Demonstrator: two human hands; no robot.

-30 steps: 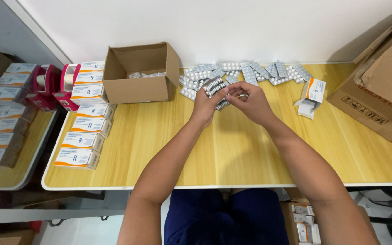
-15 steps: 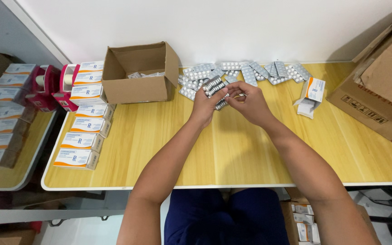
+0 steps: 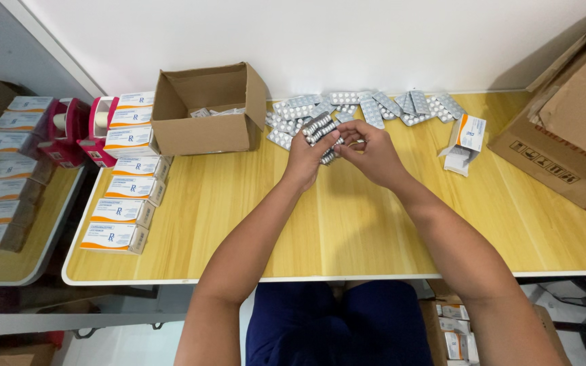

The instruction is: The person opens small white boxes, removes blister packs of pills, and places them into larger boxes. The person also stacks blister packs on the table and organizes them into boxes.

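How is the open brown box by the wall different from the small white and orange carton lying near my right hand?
The brown box stands upright, flaps open upward, much larger, plain cardboard. The small carton lies on its side, far smaller, white with orange, one end flap open. The brown box sits left of both hands; the carton sits right of them. Both rest on the yellow table.

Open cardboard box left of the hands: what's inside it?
The open cardboard box shows a few silver blister strips lying at the bottom near its far wall. The front wall hides the near part of the floor, so how many more lie there cannot be told.
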